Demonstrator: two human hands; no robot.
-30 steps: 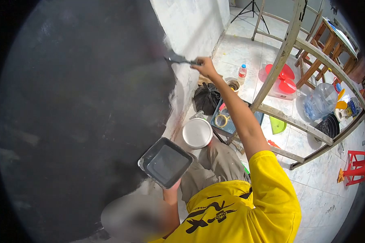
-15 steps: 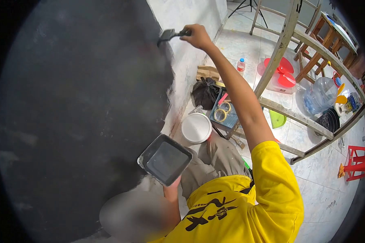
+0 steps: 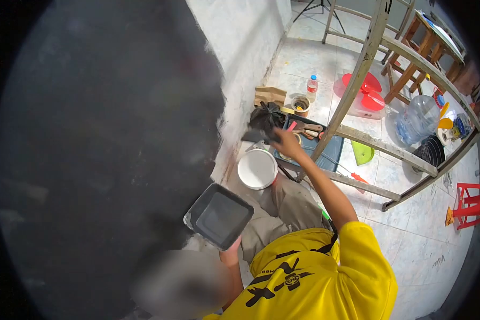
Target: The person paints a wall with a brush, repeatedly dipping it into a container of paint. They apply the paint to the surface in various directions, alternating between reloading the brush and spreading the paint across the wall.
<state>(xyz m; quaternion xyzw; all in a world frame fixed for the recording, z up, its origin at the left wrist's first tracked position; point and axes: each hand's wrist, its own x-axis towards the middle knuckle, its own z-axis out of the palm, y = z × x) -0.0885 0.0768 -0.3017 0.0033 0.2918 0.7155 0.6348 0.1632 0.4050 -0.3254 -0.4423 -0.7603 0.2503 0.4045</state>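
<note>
My left hand [image 3: 231,245] grips a dark square paint tray [image 3: 222,214] by its lower edge. Grey paint coats the inside of this tray. In my right hand [image 3: 287,143] is a paintbrush [image 3: 258,135], smeared by motion, its head pointing left. This hand is above the floor, over the near end of a blue tray and a little beyond a white lidded bucket [image 3: 257,169]. Dark paint covers most of the wall [image 3: 112,128] on the left, ending in a ragged edge against a white strip [image 3: 240,64].
A wooden ladder [image 3: 365,72] stands on the right. On the floor are a blue tray [image 3: 330,152] with tools, a black bag [image 3: 266,114], a small bottle [image 3: 312,85], a large water bottle [image 3: 417,120], a green dustpan [image 3: 362,153] and a red stool [image 3: 470,208].
My right hand has come down from the upper edge of the dark paint with the paintbrush, to above the blue tray. My left hand and the paint tray stay almost in place.
</note>
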